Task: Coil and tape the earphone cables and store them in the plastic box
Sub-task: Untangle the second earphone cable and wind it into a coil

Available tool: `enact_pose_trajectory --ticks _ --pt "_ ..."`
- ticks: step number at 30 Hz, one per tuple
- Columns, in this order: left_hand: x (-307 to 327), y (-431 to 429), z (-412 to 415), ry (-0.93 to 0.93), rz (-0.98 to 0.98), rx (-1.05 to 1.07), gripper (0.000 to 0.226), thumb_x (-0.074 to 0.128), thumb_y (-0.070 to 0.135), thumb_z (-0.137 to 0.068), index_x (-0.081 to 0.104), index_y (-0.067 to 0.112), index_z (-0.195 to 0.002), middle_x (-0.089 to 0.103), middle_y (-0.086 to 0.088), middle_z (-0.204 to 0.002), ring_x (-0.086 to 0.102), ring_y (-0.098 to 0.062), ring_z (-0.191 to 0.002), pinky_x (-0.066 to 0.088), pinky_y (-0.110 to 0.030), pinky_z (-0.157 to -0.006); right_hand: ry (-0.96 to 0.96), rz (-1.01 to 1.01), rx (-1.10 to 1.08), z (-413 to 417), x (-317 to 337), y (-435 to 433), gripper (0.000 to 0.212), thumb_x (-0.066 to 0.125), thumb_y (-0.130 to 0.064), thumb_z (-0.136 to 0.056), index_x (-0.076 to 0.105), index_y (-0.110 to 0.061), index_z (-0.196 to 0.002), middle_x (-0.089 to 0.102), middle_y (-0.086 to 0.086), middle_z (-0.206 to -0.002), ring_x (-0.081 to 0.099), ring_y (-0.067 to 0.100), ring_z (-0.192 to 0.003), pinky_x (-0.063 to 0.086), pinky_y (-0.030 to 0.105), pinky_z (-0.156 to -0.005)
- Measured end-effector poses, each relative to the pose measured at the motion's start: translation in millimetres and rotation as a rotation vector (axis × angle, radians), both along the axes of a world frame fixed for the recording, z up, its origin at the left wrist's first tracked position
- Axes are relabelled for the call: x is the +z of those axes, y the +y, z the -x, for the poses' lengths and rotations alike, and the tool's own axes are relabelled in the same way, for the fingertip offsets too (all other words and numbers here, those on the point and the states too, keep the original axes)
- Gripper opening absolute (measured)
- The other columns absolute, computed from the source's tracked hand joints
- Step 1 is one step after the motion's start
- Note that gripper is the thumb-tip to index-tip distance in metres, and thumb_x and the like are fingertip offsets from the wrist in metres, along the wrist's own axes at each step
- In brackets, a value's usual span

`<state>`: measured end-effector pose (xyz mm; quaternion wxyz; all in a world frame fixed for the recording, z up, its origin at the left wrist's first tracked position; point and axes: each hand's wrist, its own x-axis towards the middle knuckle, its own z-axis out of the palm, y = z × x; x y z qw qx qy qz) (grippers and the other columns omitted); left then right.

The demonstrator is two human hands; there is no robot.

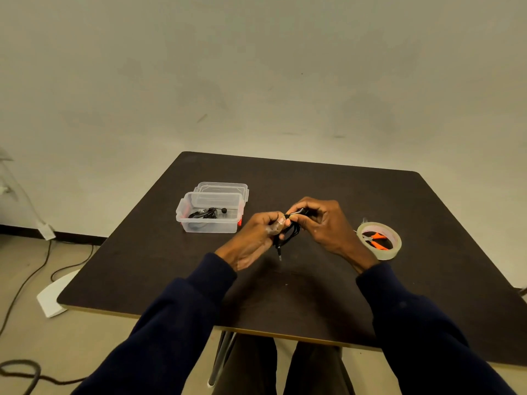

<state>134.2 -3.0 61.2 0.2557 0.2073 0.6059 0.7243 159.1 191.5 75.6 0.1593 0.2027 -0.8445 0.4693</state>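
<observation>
The left hand [256,235] and right hand [322,223] meet above the desk [313,295] centre, both pinching a coiled black earphone cable [291,232], its plug dangling. The plastic box [209,215] sits at ten o'clock, a tape roll [379,240] at three. Pale wall behind.

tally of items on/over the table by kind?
Earphone cables: 2, a black bundle held in both hands and a coiled set in the box
Plastic box: 1
Box lid: 1
Tape roll: 1
Orange scissors: 1, inside the roll
Total: 6
</observation>
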Motion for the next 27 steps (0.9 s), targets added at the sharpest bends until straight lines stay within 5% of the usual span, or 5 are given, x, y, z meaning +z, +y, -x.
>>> enact_pose_trajectory --ticks 5,11,14,17,27 --pt "-6 -2 -2 0.014 0.022 0.112 0.021 0.053 0.004 -0.104 0.072 0.004 -0.096 0.070 -0.007 -0.094 0.066 -0.013 -0.085 0.057 -0.024 -0.082 -0.055 -0.069 0.013 2 1 2 0.009 0.070 -0.011 -0.095 0.076 -0.014 -0.102 0.075 -0.002 -0.096 0.072 0.014 -0.091 0.060 0.031 -0.084" --pt "-7 8 -4 0.707 0.455 0.433 0.016 0.063 0.008 -0.099 0.068 0.021 -0.090 0.055 0.000 -0.099 0.060 -0.017 -0.090 0.053 -0.022 -0.078 -0.048 0.006 -0.006 3 1 -1 0.010 0.072 -0.011 -0.094 0.077 -0.008 -0.102 0.076 0.001 -0.094 0.072 0.013 -0.087 0.058 0.025 -0.077" --pt "-10 10 -7 0.824 0.534 0.499 0.012 0.058 0.015 -0.102 0.063 0.021 -0.094 0.051 0.001 -0.101 0.049 -0.016 -0.095 0.040 -0.017 -0.078 -0.037 0.031 -0.013 2 3 -1 0.009 0.073 -0.011 -0.093 0.077 -0.009 -0.101 0.077 0.001 -0.094 0.073 0.012 -0.088 0.057 0.021 -0.076" --pt "-11 8 -4 0.689 0.448 0.424 0.016 0.056 0.019 -0.103 0.066 0.021 -0.092 0.062 -0.002 -0.098 0.058 -0.017 -0.092 0.050 -0.029 -0.079 -0.084 0.041 0.004 1 5 2 0.010 0.073 -0.012 -0.094 0.077 -0.009 -0.102 0.077 0.001 -0.092 0.073 0.014 -0.081 0.058 0.024 -0.071" --pt "8 -14 0 0.010 0.181 -0.115 0.031 0.040 0.010 -0.110 0.061 0.011 -0.087 0.057 -0.004 -0.073 0.052 -0.010 -0.064 0.046 -0.019 -0.061 -0.117 0.004 0.090 0 13 6 0.016 0.070 -0.007 -0.096 0.076 -0.007 -0.111 0.076 0.003 -0.099 0.071 0.024 -0.083 0.060 0.033 -0.076"
